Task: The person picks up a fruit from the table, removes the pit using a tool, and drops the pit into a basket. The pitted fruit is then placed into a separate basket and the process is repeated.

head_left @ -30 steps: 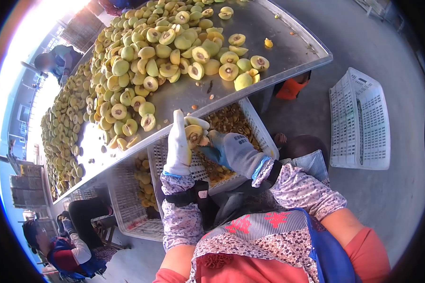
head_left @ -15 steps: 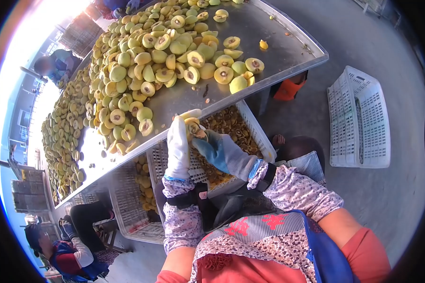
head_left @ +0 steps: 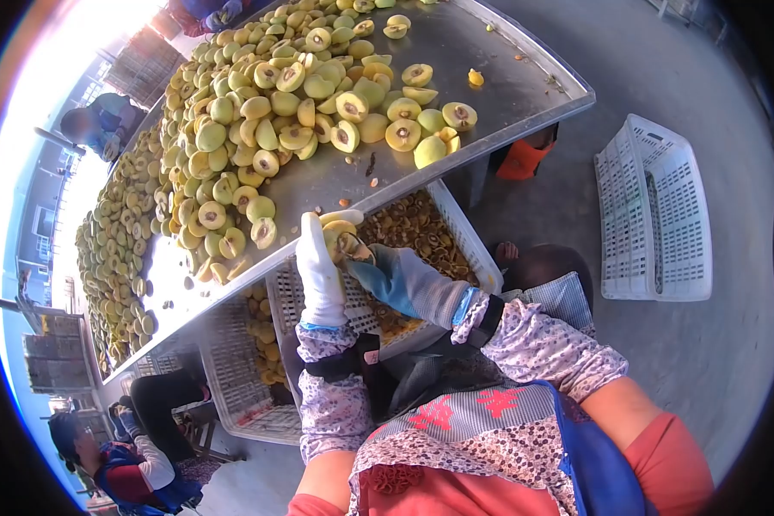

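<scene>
My left hand (head_left: 321, 277), in a white glove, is closed around halved yellow-green apricots (head_left: 340, 232) just off the table's near edge. From the right, my right hand (head_left: 404, 279), in a grey-and-blue glove, presses its closed fingers against the fruit. Whatever those fingers grip is hidden. Below both hands stands a white crate (head_left: 488, 273) holding brownish scraps and pit pieces (head_left: 417, 225). A large heap of apricot halves (head_left: 232, 129), several with pits showing, covers much of the metal table (head_left: 516, 95) in front of me.
Another white crate (head_left: 254, 417), partly filled with fruit halves (head_left: 268, 340), stands under the table to the left. A white crate (head_left: 654, 215) rests on the floor at right. A seated person (head_left: 133, 456) is at lower left; other people (head_left: 103, 120) work along the table's far side.
Both hands have shifted slightly left and down with the apricot halves still between them. The white glove's fingers look straighter. The whole view has moved a little.
</scene>
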### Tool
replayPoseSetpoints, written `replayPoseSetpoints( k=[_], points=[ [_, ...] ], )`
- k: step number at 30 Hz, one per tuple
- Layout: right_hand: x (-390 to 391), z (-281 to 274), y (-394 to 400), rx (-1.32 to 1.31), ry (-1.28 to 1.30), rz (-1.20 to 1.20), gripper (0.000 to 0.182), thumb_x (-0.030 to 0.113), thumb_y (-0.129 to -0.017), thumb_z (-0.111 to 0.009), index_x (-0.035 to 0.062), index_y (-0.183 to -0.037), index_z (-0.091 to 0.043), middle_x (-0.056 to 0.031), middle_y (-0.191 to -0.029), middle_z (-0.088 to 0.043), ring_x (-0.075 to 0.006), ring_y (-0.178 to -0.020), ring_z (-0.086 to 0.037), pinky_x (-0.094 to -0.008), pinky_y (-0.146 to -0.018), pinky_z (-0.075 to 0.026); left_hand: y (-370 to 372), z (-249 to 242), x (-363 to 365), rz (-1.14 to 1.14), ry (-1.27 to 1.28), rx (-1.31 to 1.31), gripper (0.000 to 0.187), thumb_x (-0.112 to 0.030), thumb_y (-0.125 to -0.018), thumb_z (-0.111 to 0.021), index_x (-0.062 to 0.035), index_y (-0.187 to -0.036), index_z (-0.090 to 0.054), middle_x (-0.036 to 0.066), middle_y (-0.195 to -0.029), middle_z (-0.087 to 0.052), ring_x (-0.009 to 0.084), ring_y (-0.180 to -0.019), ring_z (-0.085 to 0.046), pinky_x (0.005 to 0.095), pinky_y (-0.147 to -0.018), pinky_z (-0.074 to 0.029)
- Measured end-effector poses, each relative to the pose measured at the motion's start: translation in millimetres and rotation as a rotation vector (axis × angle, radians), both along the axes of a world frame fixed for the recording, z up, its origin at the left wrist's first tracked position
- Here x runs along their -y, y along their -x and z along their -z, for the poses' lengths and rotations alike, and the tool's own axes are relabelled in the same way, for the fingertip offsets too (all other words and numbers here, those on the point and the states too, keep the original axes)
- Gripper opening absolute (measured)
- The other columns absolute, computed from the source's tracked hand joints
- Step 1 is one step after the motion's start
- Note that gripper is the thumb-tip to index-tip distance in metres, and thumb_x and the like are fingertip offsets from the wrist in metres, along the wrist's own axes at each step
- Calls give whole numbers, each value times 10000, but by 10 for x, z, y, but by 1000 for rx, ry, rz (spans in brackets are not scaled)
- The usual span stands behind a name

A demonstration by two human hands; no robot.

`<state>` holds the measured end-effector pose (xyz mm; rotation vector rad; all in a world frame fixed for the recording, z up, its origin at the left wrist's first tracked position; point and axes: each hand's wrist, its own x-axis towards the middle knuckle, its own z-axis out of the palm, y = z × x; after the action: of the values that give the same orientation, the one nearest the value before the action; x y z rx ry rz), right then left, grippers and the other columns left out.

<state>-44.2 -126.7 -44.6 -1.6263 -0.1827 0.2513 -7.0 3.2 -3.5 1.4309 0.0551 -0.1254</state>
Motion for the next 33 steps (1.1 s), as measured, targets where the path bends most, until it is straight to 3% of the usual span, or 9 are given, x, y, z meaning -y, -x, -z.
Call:
replayPoseSetpoints(
  k=[3,13,16,18,22,26,28,30,33],
  points=[
    [-5,54,-1,5,31,-17,390,373,-998,-592,20,-1155,-648,-133,-956,-717,-145,-866,-629,-334,-811,-516,3,-8,8,-2,23,-49,634,-512,-1040,-367,21,-987,-707,71,-845,-663,128,-720,-596,246,-704,-487],
    [-55,-41,46,-161,-17,6,457,435,-994,-579,14,-1161,-644,-156,-972,-718,-141,-884,-633,-358,-820,-513,-13,4,104,-142,-118,-86,669,-523,-1029,-371,19,-853,-721,39,-722,-639,120,-619,-556,248,-606,-453],
    [-78,-36,50,-135,-38,29,494,467,-994,-562,10,-1161,-645,-169,-978,-720,-171,-881,-649,-364,-825,-513,-45,4,48,-91,-117,-176,675,-528,-1032,-362,18,-866,-721,38,-734,-645,117,-617,-552,249,-596,-449],
    [-48,-103,33,-186,203,-60,528,469,-1000,-540,-20,-1182,-618,-220,-1025,-708,-205,-981,-674,-357,-851,-505,-41,-53,34,-76,-139,-237,678,-530,-1033,-360,16,-862,-723,41,-736,-649,117,-621,-554,252,-594,-450],
    [-77,-100,32,-210,61,-67,596,509,-995,-524,-55,-1169,-606,-194,-1024,-716,-223,-963,-665,-367,-879,-502,-46,-70,-9,-17,-189,-149,611,-500,-1038,-382,13,-988,-710,64,-791,-672,122,-670,-584,255,-613,-479],
    [-91,-231,21,-325,-71,-62,635,594,-977,-495,-21,-988,-651,-85,-738,-631,-185,-676,-605,-327,-666,-498,-1,-28,147,-148,18,162,487,-422,-1044,-431,2,-1210,-605,116,-904,-683,173,-763,-632,289,-679,-536],
    [-10,-412,28,-414,-127,-121,637,611,-970,-493,-3,-907,-649,-39,-657,-576,-158,-578,-561,-315,-579,-480,-10,-34,126,-141,52,140,478,-420,-1041,-439,4,-1174,-614,125,-904,-684,183,-768,-635,301,-676,-540],
    [65,-473,1,-844,-459,-351,604,643,-958,-482,86,-738,-565,42,-571,-447,-90,-448,-396,-278,-430,-344,10,-54,125,-132,168,60,457,-420,-1031,-451,-3,-1086,-630,134,-866,-685,203,-740,-640,307,-646,-540],
    [122,-645,-9,-845,-381,-420,570,672,-945,-472,153,-711,-485,80,-544,-352,-51,-415,-260,-238,-396,-203,-56,-72,-49,79,175,-51,463,-427,-1029,-439,-12,-1068,-640,122,-809,-678,202,-673,-628,300,-600,-521]
  ],
)
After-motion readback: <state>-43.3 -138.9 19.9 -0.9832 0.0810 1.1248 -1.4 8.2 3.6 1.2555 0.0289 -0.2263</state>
